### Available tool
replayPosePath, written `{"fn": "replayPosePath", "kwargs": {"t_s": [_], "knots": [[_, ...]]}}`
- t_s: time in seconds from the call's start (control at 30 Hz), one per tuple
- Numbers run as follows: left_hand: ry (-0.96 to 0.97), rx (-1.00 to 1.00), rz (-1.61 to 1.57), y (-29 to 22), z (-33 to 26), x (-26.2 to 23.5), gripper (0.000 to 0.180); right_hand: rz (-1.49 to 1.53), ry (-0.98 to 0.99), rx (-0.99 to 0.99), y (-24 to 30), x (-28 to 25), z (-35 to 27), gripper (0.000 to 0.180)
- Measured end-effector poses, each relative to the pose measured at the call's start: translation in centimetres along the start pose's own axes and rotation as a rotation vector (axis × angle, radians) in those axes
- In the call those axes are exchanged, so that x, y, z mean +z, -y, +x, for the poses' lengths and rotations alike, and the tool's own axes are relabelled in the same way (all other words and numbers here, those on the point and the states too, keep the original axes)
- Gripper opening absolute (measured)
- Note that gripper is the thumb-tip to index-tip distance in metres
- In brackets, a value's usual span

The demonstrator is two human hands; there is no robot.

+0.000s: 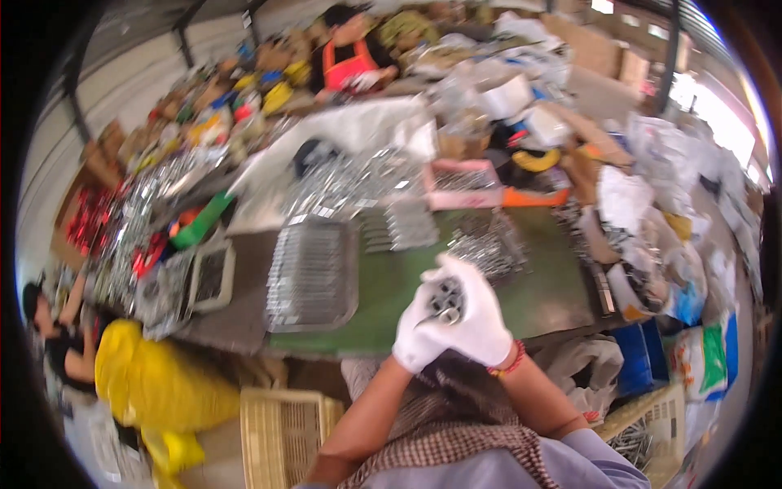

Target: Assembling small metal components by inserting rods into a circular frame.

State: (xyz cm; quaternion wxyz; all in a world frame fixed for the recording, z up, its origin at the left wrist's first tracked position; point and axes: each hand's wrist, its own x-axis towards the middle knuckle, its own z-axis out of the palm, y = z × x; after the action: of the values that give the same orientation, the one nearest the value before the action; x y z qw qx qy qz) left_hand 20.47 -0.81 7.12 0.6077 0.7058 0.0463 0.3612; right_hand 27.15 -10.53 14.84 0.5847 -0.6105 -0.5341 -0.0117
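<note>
Both my hands wear white gloves and are cupped together above the front of the green table (375,289). Between them sits a bundle of shiny metal pieces with round hollow ends (446,298); their exact kind is not clear. My left hand (414,330) closes around the bundle from the left. From the other side my right hand (482,314) wraps it, a red bracelet at the wrist. Just beyond the hands lies a loose pile of small metal parts (490,248). A clear plastic tray (352,281) of lined-up shiny metal pieces rests to the left.
A pink box (464,196) of metal parts stands at the back, beside wrapped silvery packs (358,179). Yellow sacks (155,383) and a cream crate (285,432) flank me at left. Co-workers are at the far side (350,61) and far left (65,342).
</note>
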Motion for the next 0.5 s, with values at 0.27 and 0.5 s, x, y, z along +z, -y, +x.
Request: {"fn": "replayPosePath", "kwargs": {"t_s": [0.27,0.5], "knots": [[0.098,0.039,0.058,0.1,-0.1,-2.5,0.053,0.179,-0.072,0.157,-2.1,3.7,-0.6,0.099],[-0.063,0.094,0.407,-1.6,-1.3,-2.3,0.063,0.405,-0.338,0.403,2.5,4.4,0.5,0.077]]}}
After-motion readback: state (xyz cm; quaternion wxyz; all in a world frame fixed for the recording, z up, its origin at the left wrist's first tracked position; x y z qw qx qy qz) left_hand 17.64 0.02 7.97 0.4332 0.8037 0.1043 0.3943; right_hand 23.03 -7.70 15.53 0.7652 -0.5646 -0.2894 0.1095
